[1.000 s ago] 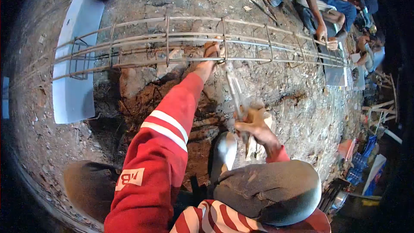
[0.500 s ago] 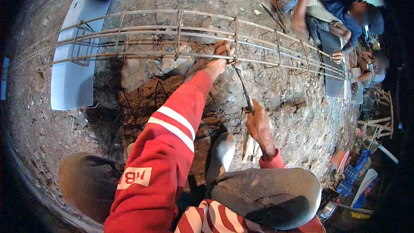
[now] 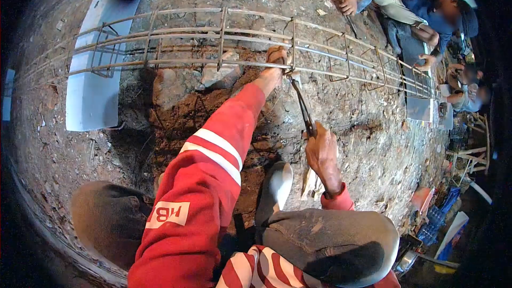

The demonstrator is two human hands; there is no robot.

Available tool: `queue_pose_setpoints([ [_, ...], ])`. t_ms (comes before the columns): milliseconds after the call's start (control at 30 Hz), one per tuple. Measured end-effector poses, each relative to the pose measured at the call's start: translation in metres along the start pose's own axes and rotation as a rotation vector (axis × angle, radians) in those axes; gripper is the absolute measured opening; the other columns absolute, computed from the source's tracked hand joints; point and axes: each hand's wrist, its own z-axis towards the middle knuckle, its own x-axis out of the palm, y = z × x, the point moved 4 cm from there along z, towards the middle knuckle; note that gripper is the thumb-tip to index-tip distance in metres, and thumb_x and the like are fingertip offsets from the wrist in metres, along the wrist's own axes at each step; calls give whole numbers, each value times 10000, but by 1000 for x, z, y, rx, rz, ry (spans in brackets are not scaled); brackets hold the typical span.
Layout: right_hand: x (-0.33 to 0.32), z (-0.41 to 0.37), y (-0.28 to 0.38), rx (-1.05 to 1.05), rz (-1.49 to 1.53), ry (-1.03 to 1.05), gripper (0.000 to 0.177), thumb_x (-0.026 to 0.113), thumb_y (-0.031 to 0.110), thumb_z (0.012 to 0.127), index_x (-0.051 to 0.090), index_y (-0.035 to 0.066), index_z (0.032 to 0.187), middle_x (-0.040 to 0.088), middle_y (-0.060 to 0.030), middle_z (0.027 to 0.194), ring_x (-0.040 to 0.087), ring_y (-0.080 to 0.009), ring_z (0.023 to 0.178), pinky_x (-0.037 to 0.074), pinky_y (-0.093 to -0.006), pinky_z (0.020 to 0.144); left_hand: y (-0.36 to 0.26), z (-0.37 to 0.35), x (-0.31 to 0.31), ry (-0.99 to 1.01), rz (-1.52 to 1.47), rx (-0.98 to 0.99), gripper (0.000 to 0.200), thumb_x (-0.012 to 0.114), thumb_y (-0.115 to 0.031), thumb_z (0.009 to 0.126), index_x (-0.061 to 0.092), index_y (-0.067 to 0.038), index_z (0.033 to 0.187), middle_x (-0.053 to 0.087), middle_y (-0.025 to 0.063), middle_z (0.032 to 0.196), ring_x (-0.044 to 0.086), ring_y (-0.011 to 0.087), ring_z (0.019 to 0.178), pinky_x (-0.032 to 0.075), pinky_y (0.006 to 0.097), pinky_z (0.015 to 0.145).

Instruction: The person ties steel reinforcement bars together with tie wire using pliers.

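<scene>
A long rebar cage [image 3: 193, 63] of thin bars and square stirrups stretches across the upper view, lifted off the ground. My left hand [image 3: 276, 58] is closed around its near bar, beside a stirrup; part of the fingers is hidden behind the bars. Lower down, my right hand [image 3: 322, 154] is closed around the handles of long pincers [image 3: 302, 104]. The jaws of the pincers meet the near bar where the stirrup crosses it, just right of my left hand. Any tie wire there is too small to make out.
A white block [image 3: 92, 101] props the cage at left, and another pale block [image 3: 420, 109] at right. A co-worker [image 3: 426, 16] sits at upper right, one hand by the cage's end. Rough soil, a stone [image 3: 221, 72] and plastic bottles [image 3: 431, 226] lie around.
My hands and the pincers stay almost in place, the pincers' handles looking slightly further apart. The co-worker's far arm has swung up and left toward a rod on the ground.
</scene>
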Motion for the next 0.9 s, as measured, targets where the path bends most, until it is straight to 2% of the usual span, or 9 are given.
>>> queue_pose_setpoints([
  [200, 9, 1, 1, 52, 118, 15, 182, 588, 114, 830, 588, -55, 897, 596, -272, 637, 611, -458, 585, 475, -516, 558, -3, -3, -1, 20, 29, -23, 293, 657, -438, 891, 632, -155, 963, 607, 6, 763, 591, 145, 666, 455, 314, 536],
  [367, 58, 13, -16, 242, 423, 157, 429, 787, 296, 796, 638, -63, 977, 662, -89, 665, 620, -141, 597, 489, -342, 525, -18, -16, -11, 21, 207, -64, 416, 605, -501, 925, 628, -112, 1071, 631, 23, 840, 623, 155, 755, 515, 334, 628],
  [433, 69, 9, -25, 299, 560, 163, 516, 800, 325, 793, 608, -76, 1055, 673, -88, 718, 631, -139, 640, 499, -327, 535, -29, -25, -17, 20, 405, -77, 468, 584, -526, 939, 626, -94, 1114, 641, 29, 871, 636, 159, 790, 539, 343, 665],
  [500, 66, 12, -38, 387, 768, 502, 835, 843, 421, 759, 458, -107, 1278, 688, -111, 910, 658, -154, 758, 541, -281, 588, -33, -40, -14, 229, 234, -149, 520, 563, -552, 953, 625, -77, 1157, 650, 36, 901, 649, 162, 825, 563, 351, 702],
  [533, 57, 16, -43, 206, 1067, 676, 833, 880, 385, 726, 463, -73, 1283, 679, -118, 909, 664, -169, 743, 566, -279, 622, -34, -61, -6, 627, -289, -477, 604, 560, -631, 910, 592, -94, 1185, 641, 73, 979, 635, 201, 872, 547, 407, 753],
  [667, 47, 29, -43, 245, 958, 749, 600, 890, 257, 730, 576, -32, 1151, 684, -104, 879, 673, -175, 740, 572, -273, 591, -40, -154, 28, 659, -433, -702, 694, 556, -598, 929, 524, -19, 1309, 549, 232, 1354, 586, 329, 1205, 501, 478, 973],
  [833, 32, 19, -16, 224, 672, 629, 607, 833, 130, 775, 496, -35, 1252, 692, -87, 888, 696, -174, 868, 565, -301, 626, -24, -163, 56, 650, -317, -490, 518, 651, -351, 921, 576, 10, 1285, 664, 108, 924, 614, 206, 833, 490, 352, 758],
  [867, 36, 6, -6, 39, 1106, 178, 692, 811, 157, 775, 416, -42, 1307, 685, -139, 987, 702, -266, 797, 556, -404, 623, -28, -169, 62, 456, -251, -488, 308, 601, -245, 945, 659, -6, 1131, 578, 24, 693, 511, 144, 640, 425, 310, 643],
  [900, 37, -5, -15, 159, 479, 30, 687, 790, 162, 773, 417, -46, 1311, 658, -174, 1038, 682, -323, 816, 543, -449, 672, -15, -159, 58, 392, -188, -407, 294, 603, -225, 943, 661, -7, 1132, 566, 23, 683, 507, 139, 619, 431, 303, 622],
])
